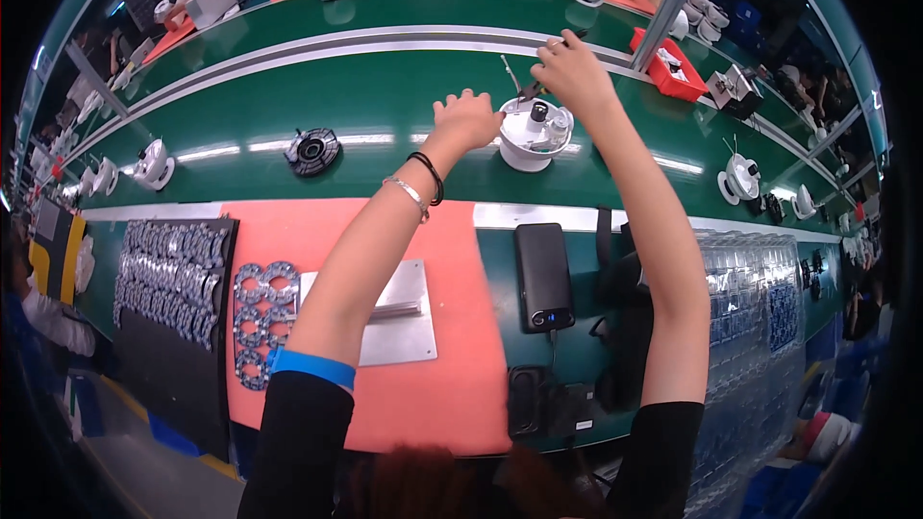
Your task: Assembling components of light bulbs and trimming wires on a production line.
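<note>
A white round housing [527,156] stands on the green work surface ahead of me, with a black cylindrical part [539,111] and white pieces inside. My left hand [468,121] is closed at its left rim, the fingers curled. Above the housing's far side, my right hand [574,75] grips a pair of pliers [531,90], whose jaws point down at the housing. Beside the jaws a thin pale wire or stem [509,71] sticks up. What the jaws touch is too small to tell.
On a salmon mat [452,404] lie a metal plate fixture [413,332] and several ring-shaped boards [252,327]. A black tray [183,384] of boards, a power bank [545,277] and clear trays [740,327] flank it. A black round part [312,151] and red bin [673,72] stand farther off.
</note>
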A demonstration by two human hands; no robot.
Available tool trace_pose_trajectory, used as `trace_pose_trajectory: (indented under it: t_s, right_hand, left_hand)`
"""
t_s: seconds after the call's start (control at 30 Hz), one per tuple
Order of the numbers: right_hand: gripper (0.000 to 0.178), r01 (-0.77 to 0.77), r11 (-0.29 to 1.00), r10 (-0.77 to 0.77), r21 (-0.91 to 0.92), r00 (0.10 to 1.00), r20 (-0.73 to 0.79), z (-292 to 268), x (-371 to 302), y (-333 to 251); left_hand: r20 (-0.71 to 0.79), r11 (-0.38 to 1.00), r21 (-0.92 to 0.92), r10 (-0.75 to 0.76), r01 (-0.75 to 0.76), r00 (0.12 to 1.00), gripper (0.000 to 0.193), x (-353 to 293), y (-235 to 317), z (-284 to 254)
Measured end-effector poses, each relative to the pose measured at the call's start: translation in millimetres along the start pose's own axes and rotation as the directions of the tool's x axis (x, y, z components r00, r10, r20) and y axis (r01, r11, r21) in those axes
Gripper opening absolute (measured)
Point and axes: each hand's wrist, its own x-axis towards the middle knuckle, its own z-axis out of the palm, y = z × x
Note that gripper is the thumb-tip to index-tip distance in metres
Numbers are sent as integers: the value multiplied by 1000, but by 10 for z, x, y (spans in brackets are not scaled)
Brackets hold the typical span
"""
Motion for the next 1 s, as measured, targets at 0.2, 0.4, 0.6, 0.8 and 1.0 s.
trace_pose_trajectory:
  t_s: [0.2, 0.4, 0.6, 0.8, 1.0]
  right_hand:
    - [7, 10, 997, -21, 80, 989, 145, 131, -66, 37]
    - [7, 19, 1000, -21, 20, 993, 117, 317, -131, 95]
    - [9, -44, 998, 39, 47, 993, 111, 485, -214, 132]
    - [11, 2, 999, -10, 43, 983, 186, 528, -260, 146]
    - [10, -79, 996, 83, -35, 988, 130, 366, -458, 286]
  left_hand:
    - [-35, 970, 212, 134, -123, 990, 28, 337, 63, 207]
    - [-172, 953, 133, 294, -274, 940, 23, 469, 155, 195]
    - [-184, 949, 128, 309, -289, 933, 23, 474, 339, 246]
    - [-181, 941, 143, 328, -306, 927, 23, 521, 485, 345]
    - [-290, 934, 42, 351, -355, 890, 22, 394, 547, 280]
